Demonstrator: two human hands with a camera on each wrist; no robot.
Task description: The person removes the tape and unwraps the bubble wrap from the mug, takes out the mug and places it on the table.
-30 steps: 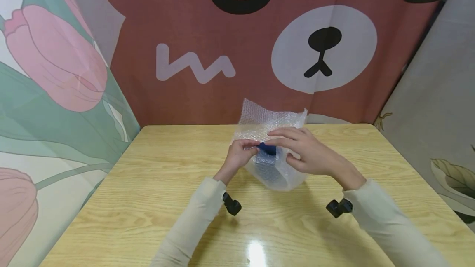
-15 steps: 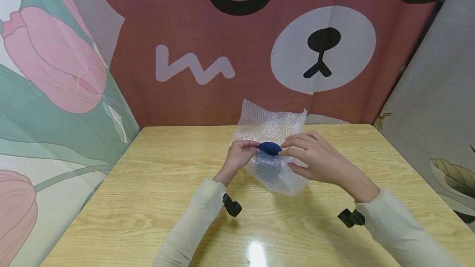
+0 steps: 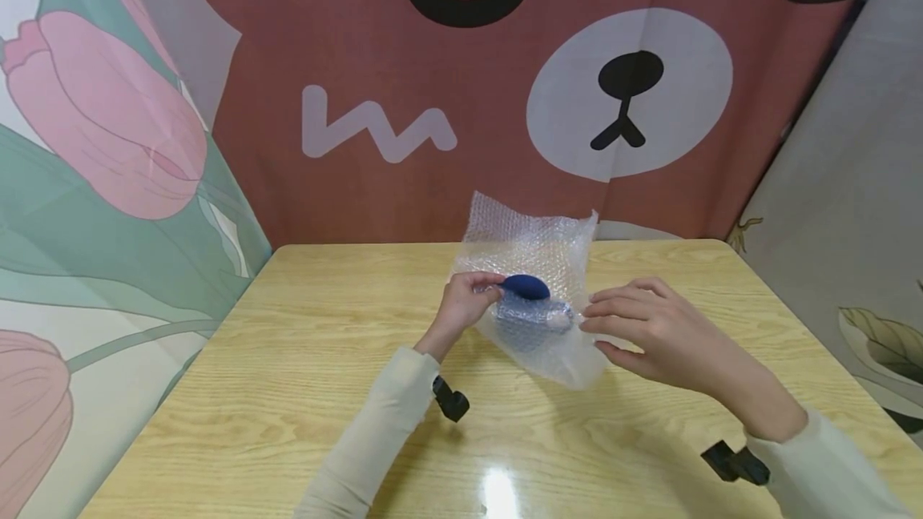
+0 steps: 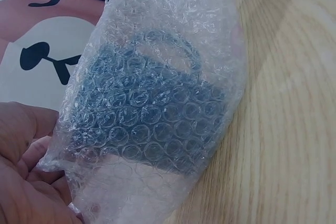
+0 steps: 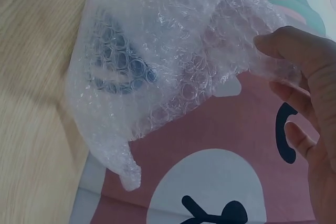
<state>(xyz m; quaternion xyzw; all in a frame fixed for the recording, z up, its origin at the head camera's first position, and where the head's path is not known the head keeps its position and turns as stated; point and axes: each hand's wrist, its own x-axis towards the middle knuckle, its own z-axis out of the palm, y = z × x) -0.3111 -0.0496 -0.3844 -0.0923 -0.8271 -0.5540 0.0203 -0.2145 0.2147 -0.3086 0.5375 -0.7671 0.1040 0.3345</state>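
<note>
A dark blue mug (image 3: pixel 525 287) lies in a sheet of bubble wrap (image 3: pixel 530 243) on the table. Its rim shows bare in the head view, while its body and handle (image 4: pixel 170 48) show through the bubbles in the left wrist view. My left hand (image 3: pixel 469 299) pinches the wrap at the mug's left side, thumb against fingers. To the right of the mug, my right hand (image 3: pixel 663 335) has the wrap's loose edge between thumb and fingers. In the right wrist view, that thumb (image 5: pixel 278 45) lies over the film and hides where the fingers meet it.
The wooden table (image 3: pixel 324 327) extends around the wrap on both sides and in front. Behind its far edge hangs a curtain (image 3: pixel 490 102) with a bear print. Floral cloth (image 3: pixel 108 183) borders the left side.
My right hand has moved right and toward me, away from the mug's rim. The right flap of wrap has spread outward, showing more blue rim and the handle. My left hand has stayed put.
</note>
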